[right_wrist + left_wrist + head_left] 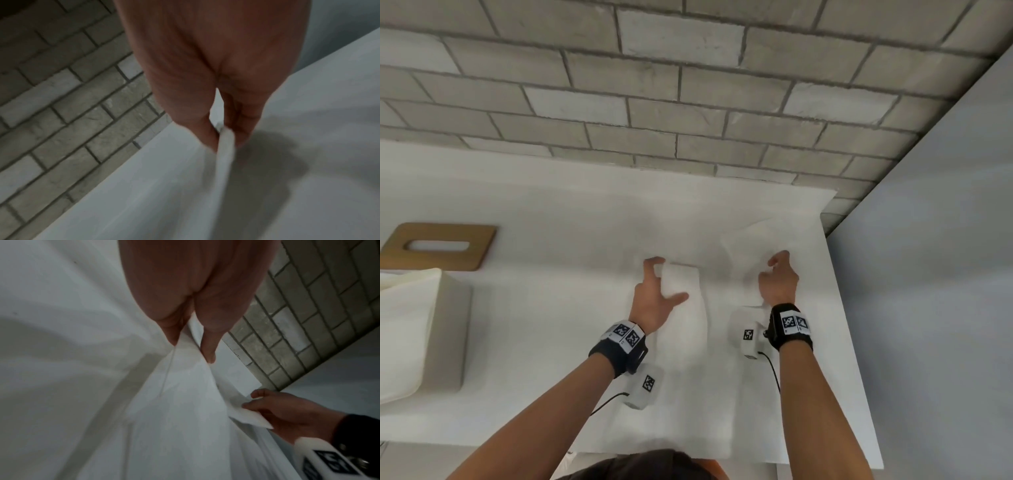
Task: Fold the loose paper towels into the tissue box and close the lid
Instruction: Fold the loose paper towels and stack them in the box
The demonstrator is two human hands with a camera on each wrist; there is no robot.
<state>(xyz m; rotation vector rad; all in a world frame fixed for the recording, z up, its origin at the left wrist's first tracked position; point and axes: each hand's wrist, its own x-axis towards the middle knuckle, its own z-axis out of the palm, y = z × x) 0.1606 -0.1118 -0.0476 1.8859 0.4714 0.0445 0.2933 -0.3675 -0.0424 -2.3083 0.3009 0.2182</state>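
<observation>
A white paper towel (685, 308) hangs lifted over the white table, held at both ends. My left hand (659, 284) pinches its left top edge (191, 331) between thumb and fingers. My right hand (779, 274) pinches the right edge (225, 138), and this hand (287, 412) also shows low right in the left wrist view. More loose towel (688, 421) lies under my forearms near the front edge. The beige tissue box (445, 329) stands at the left, with white paper (400, 329) spilling from it. Its wooden slotted lid (438, 245) lies flat behind the box.
A grey brick wall (688, 85) runs along the back of the table (534, 205). A plain pale wall (945, 274) borders the right side. The table's right edge (856, 342) lies just past my right wrist.
</observation>
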